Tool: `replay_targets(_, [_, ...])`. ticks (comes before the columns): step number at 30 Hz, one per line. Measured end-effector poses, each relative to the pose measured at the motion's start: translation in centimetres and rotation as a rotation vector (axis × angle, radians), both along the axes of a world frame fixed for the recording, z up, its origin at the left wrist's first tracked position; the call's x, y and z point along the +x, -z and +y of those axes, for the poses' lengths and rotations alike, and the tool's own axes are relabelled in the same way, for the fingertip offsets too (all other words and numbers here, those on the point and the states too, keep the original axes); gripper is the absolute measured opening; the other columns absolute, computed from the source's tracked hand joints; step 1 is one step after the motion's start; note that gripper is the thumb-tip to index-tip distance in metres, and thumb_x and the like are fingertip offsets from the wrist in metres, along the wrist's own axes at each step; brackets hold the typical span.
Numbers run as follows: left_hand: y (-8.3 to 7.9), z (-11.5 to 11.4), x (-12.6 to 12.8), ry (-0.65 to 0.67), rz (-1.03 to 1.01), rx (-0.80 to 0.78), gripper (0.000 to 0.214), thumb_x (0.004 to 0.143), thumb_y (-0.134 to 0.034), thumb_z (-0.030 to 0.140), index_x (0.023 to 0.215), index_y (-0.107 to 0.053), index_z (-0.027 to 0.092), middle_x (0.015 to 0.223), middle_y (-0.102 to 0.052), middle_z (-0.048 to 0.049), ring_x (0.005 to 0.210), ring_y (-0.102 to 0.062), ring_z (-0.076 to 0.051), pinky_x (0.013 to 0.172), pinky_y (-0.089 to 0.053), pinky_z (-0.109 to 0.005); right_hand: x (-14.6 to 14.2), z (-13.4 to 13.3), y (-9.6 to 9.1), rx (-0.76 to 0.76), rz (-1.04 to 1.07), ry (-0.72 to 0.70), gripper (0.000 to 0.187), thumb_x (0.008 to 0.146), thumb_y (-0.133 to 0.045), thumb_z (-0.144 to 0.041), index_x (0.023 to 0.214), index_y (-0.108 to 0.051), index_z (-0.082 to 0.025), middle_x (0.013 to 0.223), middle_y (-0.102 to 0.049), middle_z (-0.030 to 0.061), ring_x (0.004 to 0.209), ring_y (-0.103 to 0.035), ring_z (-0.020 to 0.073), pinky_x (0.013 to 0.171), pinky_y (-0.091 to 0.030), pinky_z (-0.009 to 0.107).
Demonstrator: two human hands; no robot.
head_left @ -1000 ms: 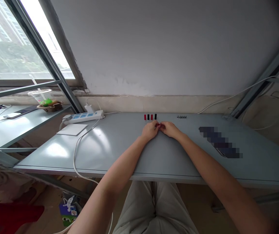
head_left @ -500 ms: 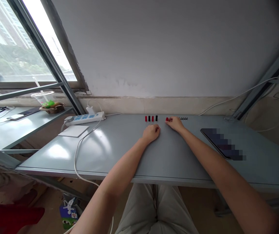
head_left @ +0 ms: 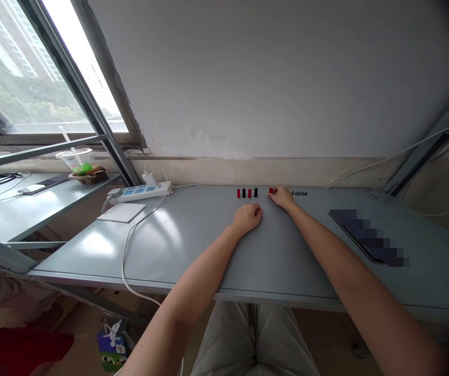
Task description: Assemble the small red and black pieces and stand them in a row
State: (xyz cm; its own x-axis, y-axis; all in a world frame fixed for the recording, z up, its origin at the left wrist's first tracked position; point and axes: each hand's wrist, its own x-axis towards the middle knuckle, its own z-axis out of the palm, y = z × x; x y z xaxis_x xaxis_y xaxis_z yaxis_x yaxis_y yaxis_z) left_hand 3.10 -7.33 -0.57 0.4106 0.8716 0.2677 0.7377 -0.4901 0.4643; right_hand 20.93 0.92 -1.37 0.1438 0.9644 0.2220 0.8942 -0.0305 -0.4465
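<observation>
My right hand [head_left: 281, 197] is at the back of the grey table and pinches a small red cylinder [head_left: 271, 190] between thumb and fingertips. My left hand [head_left: 246, 217] rests closed on the tabletop, nearer to me and to the left; whatever its curled fingers hold, if anything, is hidden. Just beyond it, small upright cylinders stand in a spaced row: a red one [head_left: 239, 193], a black one [head_left: 243, 192], another red one [head_left: 250, 193] and another black one [head_left: 256, 192]. To the right of my right hand lies a line of several tiny dark grey pieces [head_left: 300, 194], partly covered by that hand.
A blurred-out dark tablet or phone [head_left: 359, 235] lies on the right. On the left are a white power strip [head_left: 141, 192], a flat white square [head_left: 121, 212] and a white cable [head_left: 125, 245] hanging over the front edge. The wall [head_left: 248, 104] rises behind the table.
The whole view has shifted slightly, moving things a little to the right and down. Both hands stay in nearly the same places, the right one still pinching the red cylinder.
</observation>
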Motion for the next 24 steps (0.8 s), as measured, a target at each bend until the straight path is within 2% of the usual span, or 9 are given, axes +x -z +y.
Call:
replay_targets(11, [-0.47,-0.27,0.06,-0.007,0.014,-0.013,0.022,0.081,-0.041,0.027,0.081,-0.061,0.019,0.078,-0.063,-0.0063,0.072,-0.056,-0.018,0.063,-0.043,-0.028,0.13,0.32,0.33,-0.029,0.007,0.002,0.02,0.077,-0.056,-0.029,0.09,-0.06,-0.014,0.091,-0.064,0.0106,0.084,-0.058,0.0184,0.072,-0.041,0.027])
replay_targets(18, [-0.53,-0.4,0.01,0.011,0.014,-0.019,0.023,0.082,-0.039,0.027,0.08,-0.061,0.018,0.075,-0.062,-0.0057,0.069,-0.056,-0.017,0.062,-0.042,-0.027,0.51,0.27,0.37,-0.06,-0.002,-0.003,0.014,0.076,-0.051,-0.017,0.087,-0.059,-0.014,0.092,-0.064,0.0112,0.082,-0.057,0.0178,0.072,-0.041,0.026])
replay_targets(24, [-0.32,-0.24,-0.02,0.004,-0.008,-0.012,0.022,0.081,-0.041,0.027,0.079,-0.061,0.019,0.075,-0.062,-0.0057,0.069,-0.056,-0.018,0.062,-0.043,-0.028,0.41,0.45,0.43,-0.052,-0.014,0.022,0.014,0.075,-0.049,-0.016,0.085,-0.059,-0.015,0.091,-0.064,0.011,0.083,-0.057,0.019,0.071,-0.041,0.026])
